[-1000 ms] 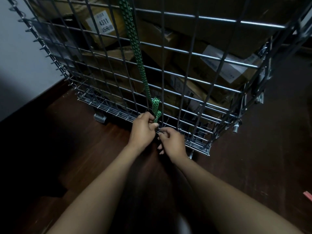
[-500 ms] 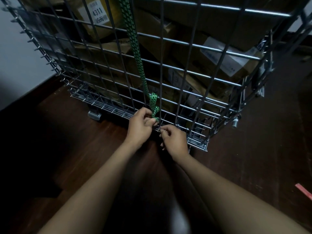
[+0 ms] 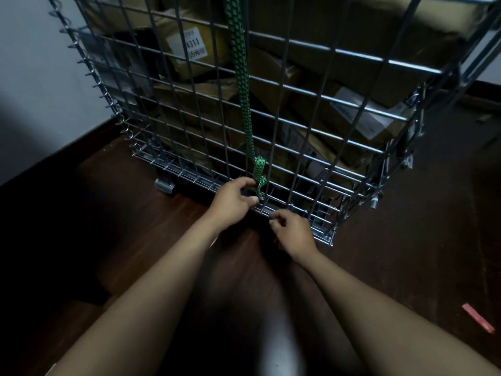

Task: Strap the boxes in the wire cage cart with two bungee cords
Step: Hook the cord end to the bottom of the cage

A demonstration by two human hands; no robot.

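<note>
Green dotted flat bungee cord [image 3: 238, 63]: it is running down the front mesh of the silver wire cage cart [image 3: 379, 59], ending in a knotted loop just above the bottom rail.
Left hand [image 3: 233, 202]: we are pinching the cord's lower end between thumb and curled fingers.
Right hand [image 3: 292, 234]: we are holding it just below the rail, apart from the cord, fingers loosely curled around nothing visible.
Writing: the white paper label [image 3: 195, 46] on the brown cardboard boxes [image 3: 366, 28] is showing "311", with the rest blurred.
Room: dark wooden floor [image 3: 406, 267] is lying open to the right, and the pale wall [image 3: 32, 77] is closing in on the left.
Nearby: a thin red strip [image 3: 478, 318] is lying on the floor, well apart.
</note>
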